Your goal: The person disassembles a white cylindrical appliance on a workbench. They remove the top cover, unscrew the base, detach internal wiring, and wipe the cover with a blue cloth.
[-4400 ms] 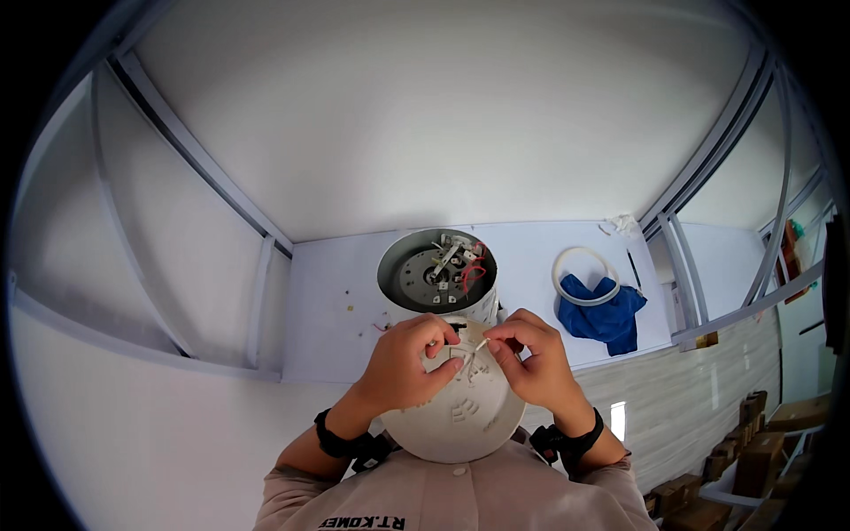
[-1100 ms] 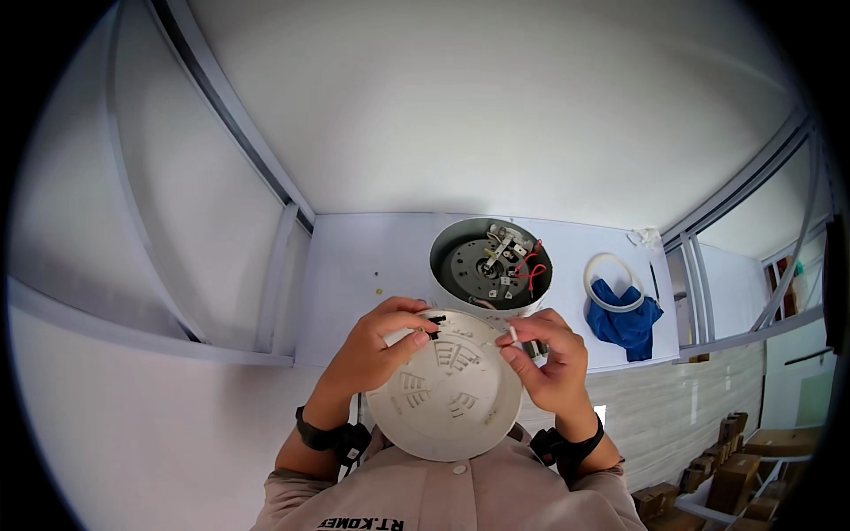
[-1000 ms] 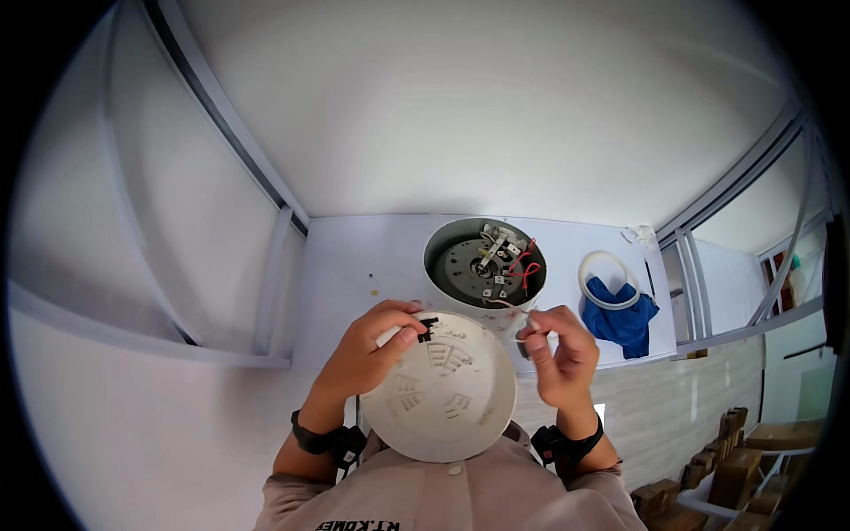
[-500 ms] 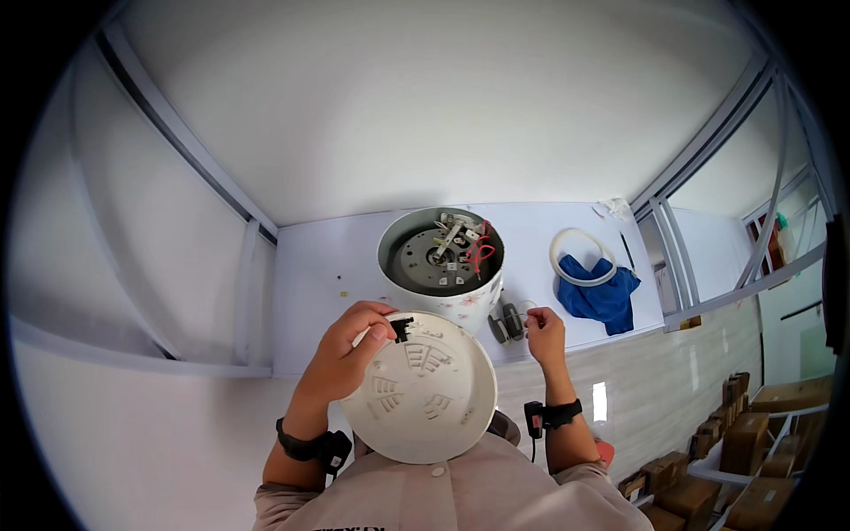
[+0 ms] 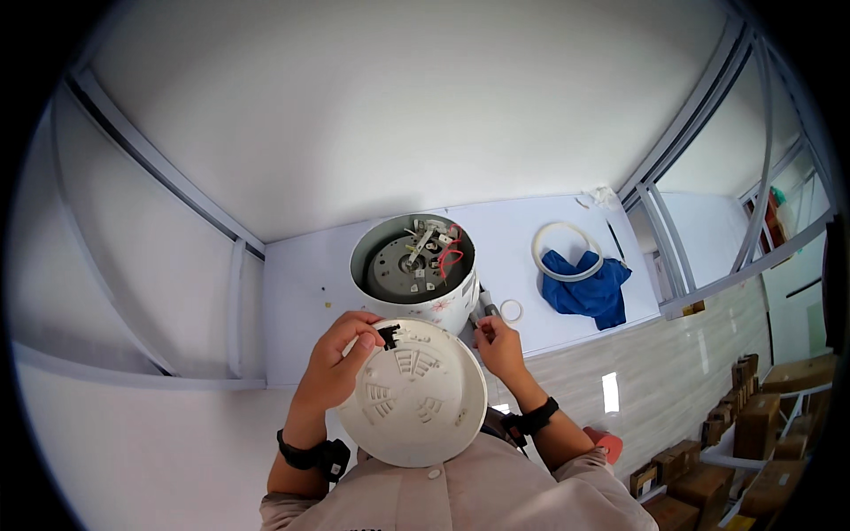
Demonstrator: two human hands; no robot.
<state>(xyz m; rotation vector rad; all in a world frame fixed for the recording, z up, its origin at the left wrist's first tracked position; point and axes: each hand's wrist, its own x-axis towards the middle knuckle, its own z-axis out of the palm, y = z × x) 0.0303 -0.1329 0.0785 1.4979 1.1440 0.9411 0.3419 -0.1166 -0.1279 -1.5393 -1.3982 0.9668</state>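
My left hand [image 5: 336,358] grips the rim of a white round plastic cover [image 5: 429,434], thumb beside a small black part [image 5: 390,336] at its upper edge. Moulded, slotted ribs show on the cover's face, which is tilted up in front of my shirt. My right hand [image 5: 498,343] has its fingers curled together against a dark grey piece [image 5: 486,305] at the table edge; the fingertips partly hide it. Just beyond the cover stands a white, flower-patterned round appliance body [image 5: 450,310], its top uncovered. Inside lie a grey metal disc [image 5: 390,273], brackets and red wires [image 5: 452,257].
A small white ring [image 5: 512,310] lies right of the grey piece. Farther right, a larger white ring [image 5: 538,252] rests partly over a blue cloth [image 5: 589,296], near a thin black tool [image 5: 615,239]. Tiny bits lie on the table's left. Cardboard boxes [image 5: 757,429] stand at lower right.
My right hand has moved left from the small white ring to the grey piece, and the ring now lies on the table. My left hand still holds the cover.
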